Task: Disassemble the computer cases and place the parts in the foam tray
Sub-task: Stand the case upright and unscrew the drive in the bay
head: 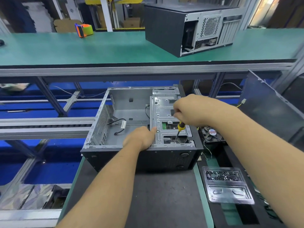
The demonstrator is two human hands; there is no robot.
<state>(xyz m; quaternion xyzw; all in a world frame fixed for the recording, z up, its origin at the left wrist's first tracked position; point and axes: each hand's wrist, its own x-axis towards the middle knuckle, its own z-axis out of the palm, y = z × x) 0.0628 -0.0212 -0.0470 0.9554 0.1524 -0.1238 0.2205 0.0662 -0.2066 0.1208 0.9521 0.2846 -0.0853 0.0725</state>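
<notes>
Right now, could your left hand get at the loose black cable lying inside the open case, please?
Probably yes. The left hand rests on the case's near rim, the black cable lies just beyond it on the bare floor, and nothing covers it.

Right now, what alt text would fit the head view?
A right hand holds a screwdriver tip-down on the drive cage of an open case, which the left hand steadies. A second case sits on the shelf above.
</notes>
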